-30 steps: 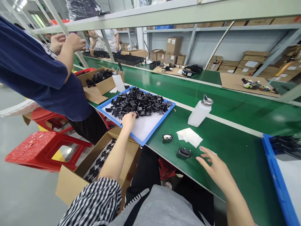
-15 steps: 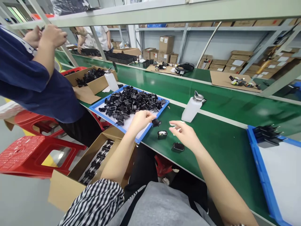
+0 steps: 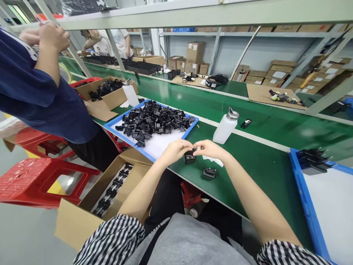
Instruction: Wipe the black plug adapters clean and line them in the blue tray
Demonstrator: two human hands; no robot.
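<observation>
My left hand (image 3: 179, 150) and my right hand (image 3: 210, 149) meet fingertip to fingertip above the green bench. Under the left fingers is a black plastic part (image 3: 189, 158), which that hand grips at its top. My right fingers pinch together beside it, on something small and pale that is mostly hidden. A black plastic housing (image 3: 209, 173) lies on the bench just below the right hand. White paper (image 3: 213, 160) is partly covered by my right wrist. Left of my hands, many black plug parts (image 3: 157, 119) are heaped in a blue-rimmed tray (image 3: 128, 139).
A white bottle (image 3: 224, 129) with a metal cap stands behind my right hand. Beyond it, a black piece (image 3: 246, 123) lies on the green belt. Another blue tray (image 3: 305, 206) holds black plugs at right. An open carton (image 3: 79, 217) and a co-worker (image 3: 55, 92) are at left.
My hands have come together: the left moved right and down from the tray's edge, the right moved left. The black piece behind the bottle has shifted right along the belt.
</observation>
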